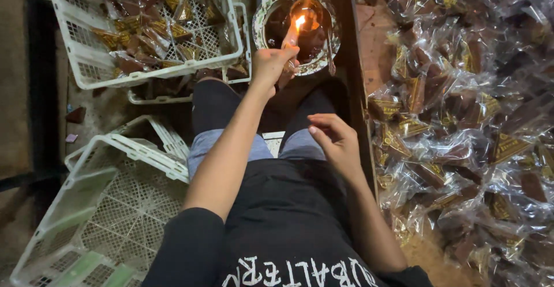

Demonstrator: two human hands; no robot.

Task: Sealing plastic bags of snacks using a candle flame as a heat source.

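At twelve o'clock our left hand [271, 65] holds its grip pinched on a small wrapped packet [290, 38], its tip at the flame [299, 21] over the round tin [262, 10], seemingly sealing. Our right hand [334, 143] hovers empty, fingers apart, near the packet heap [461, 119] at three o'clock.

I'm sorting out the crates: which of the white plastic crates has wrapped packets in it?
The white crate at upper left, beside the left hand at the flame, holds brown and gold wrapped packets. The white crate at lower left shows only bare lattice.
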